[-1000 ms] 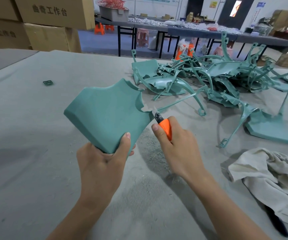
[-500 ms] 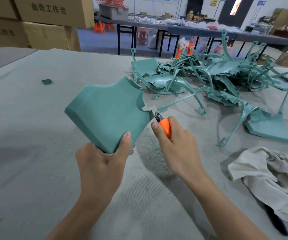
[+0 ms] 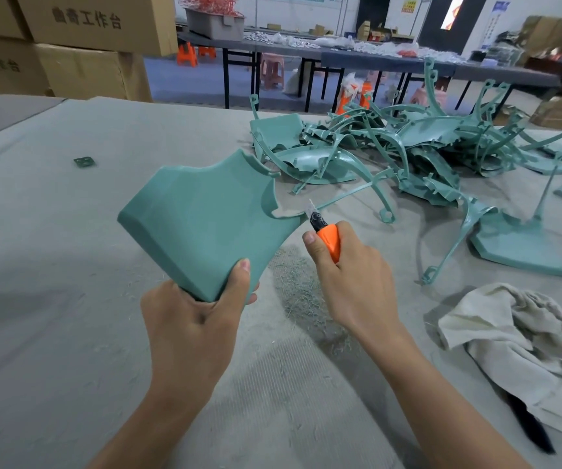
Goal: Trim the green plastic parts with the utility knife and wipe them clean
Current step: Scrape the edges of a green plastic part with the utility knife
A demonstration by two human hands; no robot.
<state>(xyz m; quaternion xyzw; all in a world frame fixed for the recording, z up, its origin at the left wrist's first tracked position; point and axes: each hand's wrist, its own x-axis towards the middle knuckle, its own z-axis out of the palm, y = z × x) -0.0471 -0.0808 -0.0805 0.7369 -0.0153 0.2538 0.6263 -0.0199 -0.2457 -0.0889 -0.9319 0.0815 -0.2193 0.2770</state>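
I see the left hand (image 3: 191,319) gripping the green plastic panel (image 3: 205,228) at its bottom corner, thumb on the front face. The panel is raised off the bench (image 3: 52,265) and tilted. The right hand (image 3: 354,286) is fisted round the orange utility knife (image 3: 328,240) just right of the panel. Blade tip is at the panel's notched right edge; can't confirm contact. Heap of green parts (image 3: 408,150) lies beyond the panel, to its right. Crumpled rag (image 3: 526,350) lies right of the panel, nearer me. Shavings (image 3: 299,286) are below the panel.
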